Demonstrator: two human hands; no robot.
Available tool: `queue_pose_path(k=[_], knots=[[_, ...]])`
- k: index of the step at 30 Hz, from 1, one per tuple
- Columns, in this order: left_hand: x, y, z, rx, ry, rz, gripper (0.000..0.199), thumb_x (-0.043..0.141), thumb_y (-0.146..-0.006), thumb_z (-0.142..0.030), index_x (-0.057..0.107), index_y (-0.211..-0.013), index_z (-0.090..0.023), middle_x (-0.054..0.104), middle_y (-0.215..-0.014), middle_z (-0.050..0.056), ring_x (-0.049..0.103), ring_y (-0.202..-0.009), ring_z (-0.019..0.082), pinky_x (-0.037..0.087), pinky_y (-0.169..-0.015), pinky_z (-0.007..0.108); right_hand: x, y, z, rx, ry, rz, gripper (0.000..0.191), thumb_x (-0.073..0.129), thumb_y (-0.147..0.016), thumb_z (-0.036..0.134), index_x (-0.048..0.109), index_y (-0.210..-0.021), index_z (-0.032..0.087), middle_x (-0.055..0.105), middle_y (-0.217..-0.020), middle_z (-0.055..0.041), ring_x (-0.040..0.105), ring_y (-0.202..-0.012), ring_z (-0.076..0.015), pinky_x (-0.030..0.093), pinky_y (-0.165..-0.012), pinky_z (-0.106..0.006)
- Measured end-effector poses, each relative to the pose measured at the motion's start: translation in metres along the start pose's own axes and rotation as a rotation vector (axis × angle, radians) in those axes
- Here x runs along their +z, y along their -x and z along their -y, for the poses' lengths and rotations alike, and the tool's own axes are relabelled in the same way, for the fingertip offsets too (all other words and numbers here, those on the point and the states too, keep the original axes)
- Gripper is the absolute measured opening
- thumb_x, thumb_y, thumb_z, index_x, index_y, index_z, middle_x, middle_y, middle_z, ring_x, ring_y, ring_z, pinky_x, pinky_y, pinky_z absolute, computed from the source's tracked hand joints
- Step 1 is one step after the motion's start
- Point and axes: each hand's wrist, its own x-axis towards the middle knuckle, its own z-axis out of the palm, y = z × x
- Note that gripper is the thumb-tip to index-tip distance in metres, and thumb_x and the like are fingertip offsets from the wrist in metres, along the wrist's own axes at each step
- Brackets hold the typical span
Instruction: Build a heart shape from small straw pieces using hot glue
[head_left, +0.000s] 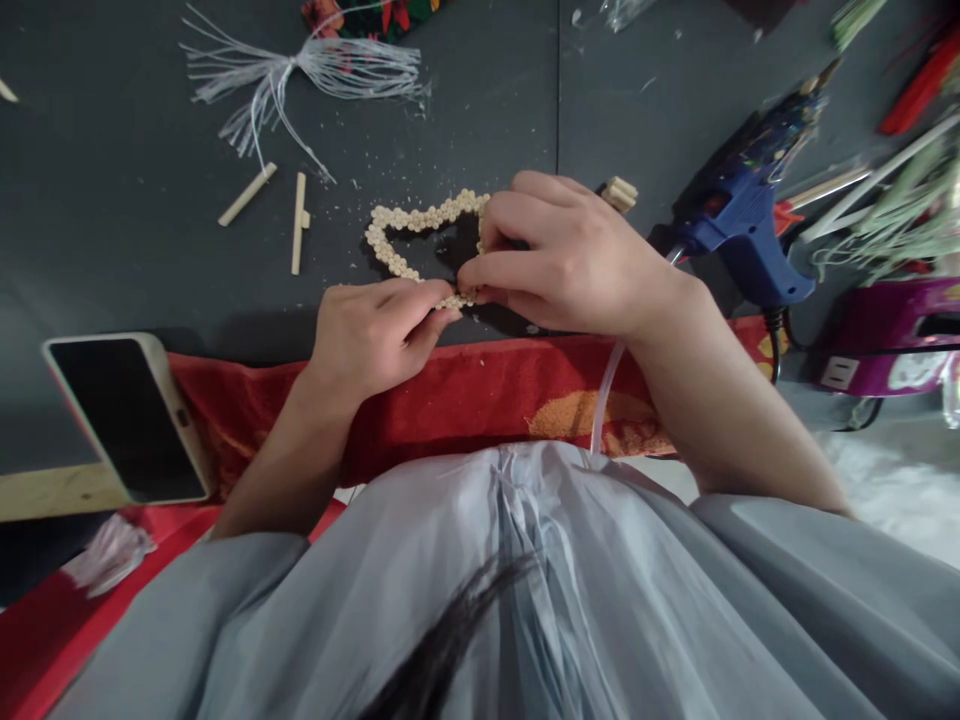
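A loop of small cream bead-like clusters (427,217) lies on the dark table, its near edge raised between my fingers. My left hand (379,335) pinches the lower edge of the loop between thumb and forefinger. Close beside it, my right hand (559,255) has its fingers bent and pressed together at the loop's right side, over the same lower edge. Those fingertips partly hide the strand. Just behind my right hand is a small bundle of pale sticks (621,193).
A blue glue gun (750,210) lies to the right, near a purple object (885,335) and green strands (892,200). White wired strands (300,65) and pale sticks (298,225) lie at the back left. A phone (127,415) rests beside a red towel (480,400).
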Motion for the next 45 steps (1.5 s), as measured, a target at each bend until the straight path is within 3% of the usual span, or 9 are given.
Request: queue_pose_path(k=[4,10,17,25,30,33,37,40,45], knots=[[0.0,0.001,0.0,-0.023,-0.025,0.035,0.028,0.049,-0.098,-0.04,0.073,-0.101,-0.026,0.076,-0.083,0.002,0.069,-0.071,0.017,0.044,-0.059,0.029,0.001,0.001,-0.001,0.008,0.002,0.006,0.051,0.022,-0.106,0.041,0.071,-0.107,0.025,0.06,-0.098,-0.0047,0.053,-0.096,-0.0193,0.042,-0.081,-0.035],[0.0,0.0,-0.001,-0.013,-0.062,0.022,0.029,0.048,-0.098,-0.041,0.073,-0.098,-0.026,0.076,-0.078,0.001,0.069,-0.067,0.015,0.043,-0.057,0.028,0.002,0.0,0.0,-0.022,0.027,-0.012,0.059,0.015,-0.107,0.04,0.072,-0.106,0.023,0.06,-0.096,-0.0062,0.054,-0.096,-0.0201,0.041,-0.079,-0.035],[-0.001,-0.001,-0.002,-0.016,-0.02,0.017,0.026,0.051,-0.097,-0.041,0.073,-0.1,-0.026,0.076,-0.081,0.001,0.069,-0.068,0.016,0.044,-0.059,0.029,0.0,0.002,0.0,-0.004,0.015,-0.011,0.052,0.022,-0.106,0.04,0.071,-0.106,0.025,0.06,-0.099,-0.0041,0.054,-0.095,-0.0191,0.042,-0.079,-0.034],[-0.002,-0.002,-0.002,-0.02,-0.023,0.038,0.027,0.054,-0.094,-0.043,0.073,-0.097,-0.025,0.07,-0.066,0.0,0.066,-0.061,0.016,0.042,-0.056,0.029,0.0,0.003,-0.005,-0.087,0.038,-0.057,0.041,0.032,-0.104,0.038,0.071,-0.105,0.023,0.062,-0.1,-0.0078,0.053,-0.095,-0.0206,0.043,-0.078,-0.037],[-0.002,-0.002,-0.002,-0.017,-0.014,0.041,0.028,0.053,-0.095,-0.043,0.073,-0.097,-0.024,0.072,-0.069,0.001,0.066,-0.061,0.016,0.041,-0.055,0.029,0.001,0.001,0.0,-0.012,-0.047,0.036,0.051,0.025,-0.105,0.042,0.069,-0.112,0.018,0.063,-0.109,-0.0111,0.054,-0.103,-0.0236,0.043,-0.085,-0.04],[-0.001,-0.001,-0.002,-0.016,-0.003,0.032,0.027,0.053,-0.095,-0.042,0.073,-0.098,-0.025,0.075,-0.077,0.001,0.068,-0.064,0.015,0.042,-0.056,0.029,0.0,0.003,0.0,0.047,-0.12,0.0,0.056,0.032,-0.101,0.053,0.066,-0.12,0.012,0.063,-0.114,-0.0159,0.055,-0.106,-0.027,0.044,-0.092,-0.042],[-0.001,-0.001,-0.002,-0.018,0.001,0.021,0.026,0.054,-0.095,-0.043,0.073,-0.098,-0.025,0.074,-0.073,0.001,0.068,-0.062,0.016,0.042,-0.055,0.03,-0.003,0.011,0.0,0.21,-0.196,-0.056,0.057,0.05,-0.093,0.06,0.057,-0.133,0.02,0.062,-0.122,-0.0155,0.056,-0.11,-0.0303,0.043,-0.098,-0.047],[-0.001,-0.001,-0.003,-0.029,0.004,0.029,0.025,0.054,-0.095,-0.043,0.073,-0.098,-0.027,0.074,-0.072,0.001,0.068,-0.062,0.016,0.042,-0.055,0.031,-0.001,0.017,0.002,0.3,-0.208,-0.128,0.07,0.06,-0.087,0.059,0.045,-0.145,0.021,0.058,-0.131,-0.0171,0.054,-0.118,-0.0339,0.041,-0.104,-0.051],[0.0,-0.001,-0.007,-0.016,-0.011,0.004,0.024,0.054,-0.095,-0.039,0.073,-0.098,-0.024,0.076,-0.079,0.002,0.069,-0.064,0.016,0.041,-0.054,0.03,0.008,0.019,0.005,0.314,-0.23,-0.139,0.084,0.066,-0.083,0.054,0.031,-0.153,0.023,0.049,-0.146,-0.0184,0.047,-0.131,-0.0379,0.038,-0.11,-0.058]])
